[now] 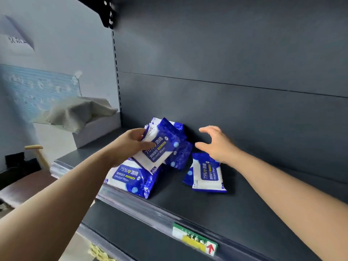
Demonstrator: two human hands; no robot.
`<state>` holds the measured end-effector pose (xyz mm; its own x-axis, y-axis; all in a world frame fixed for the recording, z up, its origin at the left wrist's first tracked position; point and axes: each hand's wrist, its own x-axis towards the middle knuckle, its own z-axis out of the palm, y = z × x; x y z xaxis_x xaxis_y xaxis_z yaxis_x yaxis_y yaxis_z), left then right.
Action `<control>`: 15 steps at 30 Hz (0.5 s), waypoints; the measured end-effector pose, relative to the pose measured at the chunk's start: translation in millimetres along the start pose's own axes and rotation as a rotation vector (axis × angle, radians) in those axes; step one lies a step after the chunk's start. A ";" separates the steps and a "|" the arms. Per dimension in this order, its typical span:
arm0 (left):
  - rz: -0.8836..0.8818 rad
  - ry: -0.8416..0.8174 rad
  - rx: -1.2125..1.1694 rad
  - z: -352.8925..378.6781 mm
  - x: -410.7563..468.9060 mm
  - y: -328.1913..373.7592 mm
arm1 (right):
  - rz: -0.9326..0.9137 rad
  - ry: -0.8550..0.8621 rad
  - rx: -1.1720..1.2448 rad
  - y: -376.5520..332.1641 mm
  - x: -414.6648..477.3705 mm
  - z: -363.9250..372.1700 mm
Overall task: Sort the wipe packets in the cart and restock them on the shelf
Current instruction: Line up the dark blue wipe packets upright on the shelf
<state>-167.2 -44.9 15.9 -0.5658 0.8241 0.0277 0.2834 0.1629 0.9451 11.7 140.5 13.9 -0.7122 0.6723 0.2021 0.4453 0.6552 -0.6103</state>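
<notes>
Several blue-and-white plastic wipe packets [177,155] heaped near the left end of the dark grey metal shelf [254,213], between the hands. Tilted top packet [160,147] gripped at its left edge by the left hand [130,146], thumb across the printed face, fingers curled over the upper left corner. Front packet [130,178] flat at the shelf's lip, partly under that wrist. Lone packet [206,175] flat to the right of the heap, just below the right hand [216,144].

Upper corner of the lone packet covered by the right wrist; count of packets stacked at the back hard to make out.

Right hand spread, holding nothing, fingertips pointed towards the heap; contact with any packet impossible to tell.
</notes>
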 end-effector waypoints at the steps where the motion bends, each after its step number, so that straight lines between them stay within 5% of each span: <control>1: 0.003 -0.055 -0.029 -5.8 5.1 -1.5 | -0.007 -0.069 0.141 -8.5 0.4 2.9; 7: 0.030 -0.326 -0.069 -38.7 28.4 -7.7 | 0.131 -0.132 0.564 -47.9 -3.7 22.6; 15: 0.094 -0.362 0.066 -85.1 35.1 -23.8 | 0.341 0.270 0.554 -57.4 -30.3 12.6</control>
<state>-259.7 -66.1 22.1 -0.2275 0.9737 -0.0145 0.3771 0.1018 0.9206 0.9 78.2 33.1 -0.3908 0.9179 0.0692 0.2269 0.1689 -0.9592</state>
